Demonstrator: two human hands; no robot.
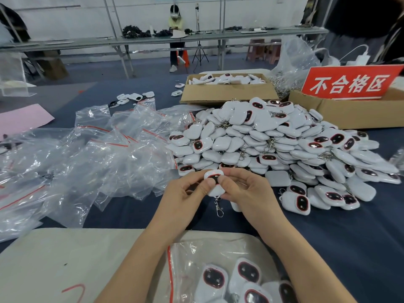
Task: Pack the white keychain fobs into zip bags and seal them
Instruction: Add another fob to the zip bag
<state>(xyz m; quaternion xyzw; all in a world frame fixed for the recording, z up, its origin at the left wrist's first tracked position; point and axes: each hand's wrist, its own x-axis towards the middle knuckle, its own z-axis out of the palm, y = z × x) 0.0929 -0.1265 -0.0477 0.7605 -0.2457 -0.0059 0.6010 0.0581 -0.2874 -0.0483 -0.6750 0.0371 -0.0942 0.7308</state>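
Note:
Both hands hold one white keychain fob above the dark table; its black oval face points up and a small red light glows near its top. My left hand pinches its left side and my right hand pinches its right side, both thumbs on the face. A metal clip dangles beneath it. A big heap of white fobs lies just behind and to the right. Empty clear zip bags with red strips spread to the left. A zip bag holding several fobs lies near me.
An open cardboard box of fobs stands behind the heap. A second box with a red sign sits at the right. A beige sheet covers the near table edge, and pink paper lies far left. A person stands at a distant bench.

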